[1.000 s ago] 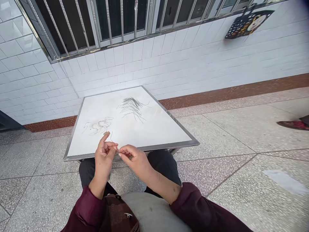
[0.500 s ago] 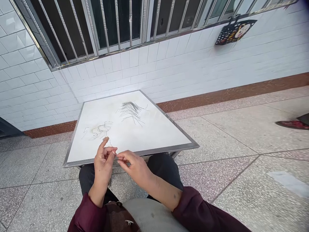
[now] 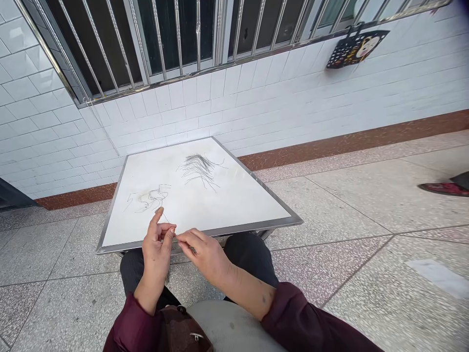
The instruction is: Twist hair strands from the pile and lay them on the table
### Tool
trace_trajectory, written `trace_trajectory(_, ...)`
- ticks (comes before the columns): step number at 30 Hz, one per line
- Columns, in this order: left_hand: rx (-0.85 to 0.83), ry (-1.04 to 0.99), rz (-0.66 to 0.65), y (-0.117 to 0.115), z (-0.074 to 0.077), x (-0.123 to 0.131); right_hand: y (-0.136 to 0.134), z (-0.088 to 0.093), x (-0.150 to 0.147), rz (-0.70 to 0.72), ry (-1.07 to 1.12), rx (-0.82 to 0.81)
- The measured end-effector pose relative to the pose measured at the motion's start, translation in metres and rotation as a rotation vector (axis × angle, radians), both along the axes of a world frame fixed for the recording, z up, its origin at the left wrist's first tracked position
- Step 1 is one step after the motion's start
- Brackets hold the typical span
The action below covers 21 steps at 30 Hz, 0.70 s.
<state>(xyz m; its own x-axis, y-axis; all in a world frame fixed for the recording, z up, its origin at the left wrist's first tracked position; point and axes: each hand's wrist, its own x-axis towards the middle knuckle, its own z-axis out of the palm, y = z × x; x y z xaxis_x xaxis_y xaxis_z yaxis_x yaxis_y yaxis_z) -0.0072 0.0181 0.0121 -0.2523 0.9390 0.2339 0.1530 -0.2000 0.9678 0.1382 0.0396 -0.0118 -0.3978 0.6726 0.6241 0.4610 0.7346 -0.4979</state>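
Note:
My left hand and my right hand meet just above the near edge of a low white table. Both pinch a thin dark strand between thumb and fingertips, the left index finger pointing up. The strand itself is too fine to trace. A small tangle of light, curly strands lies on the table just beyond my left hand. Farther back sits a bundle of straight black strands.
The table has a metal rim and stands against a white tiled wall below a barred window. A black patterned bag hangs on the wall. Speckled stone floor spreads right, where another person's red shoe shows.
The view has tilted slightly, so the table sits lower in the picture. My hands stay together at the table edge, with the right fingertips sliding a little closer to the left.

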Motion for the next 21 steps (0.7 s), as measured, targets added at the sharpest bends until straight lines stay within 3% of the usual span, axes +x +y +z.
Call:
trace_trajectory(5,0.012,-0.094,-0.038,0.000,0.004,0.000,0.000,0.001,0.001,0.028,0.038,-0.059)
trace_trajectory(12,0.041,-0.261,-0.100,0.000,0.003,0.000,-0.001,0.002,-0.003,0.040,0.284,-0.319)
trace_trajectory(21,0.070,-0.352,0.007,0.004,-0.005,0.009,0.001,0.003,-0.001,-0.074,0.035,0.171)
